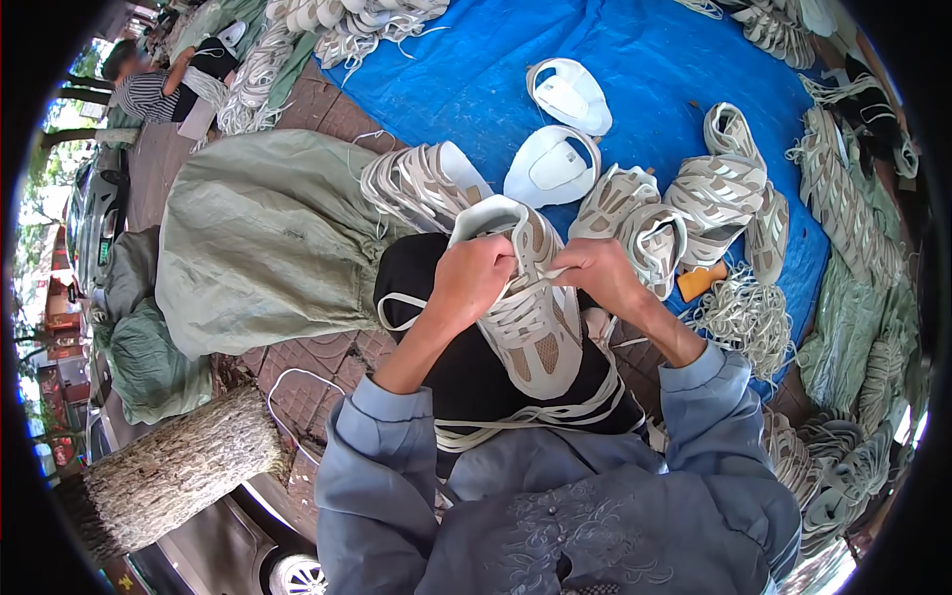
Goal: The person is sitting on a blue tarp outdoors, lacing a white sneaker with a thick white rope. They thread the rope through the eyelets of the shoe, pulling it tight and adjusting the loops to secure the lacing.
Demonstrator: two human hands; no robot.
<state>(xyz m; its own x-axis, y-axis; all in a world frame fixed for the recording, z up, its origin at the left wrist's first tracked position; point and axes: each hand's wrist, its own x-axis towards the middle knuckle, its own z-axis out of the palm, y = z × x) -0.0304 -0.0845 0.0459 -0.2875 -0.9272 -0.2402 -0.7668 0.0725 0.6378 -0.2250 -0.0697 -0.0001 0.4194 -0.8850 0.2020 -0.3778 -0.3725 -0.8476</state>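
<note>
On my lap, over a black cloth (pixel 412 268), lies a beige and white shoe upper (pixel 540 352), its toe toward me. White shoelace (pixel 516 315) runs through its lower eyelets. My left hand (pixel 471 283) is closed at the upper's left eyelet edge, pinching the shoelace; the fingertips are partly hidden. A loop of lace hangs out to its left. At the right eyelet edge my right hand (pixel 600 276) is closed, with lace between thumb and fingers. Several loose white laces (pixel 540 415) cross my lap below the toe.
Stacked shoe uppers (pixel 719 198), white shoe pieces (pixel 570 94) and a lace pile (pixel 744 317) lie on a blue tarp (pixel 446 79). An orange block (pixel 701 281) sits beside the pile. Leftward are a grey-green sack (pixel 268 238), a tree trunk (pixel 188 461) and another person (pixel 149 94), seated.
</note>
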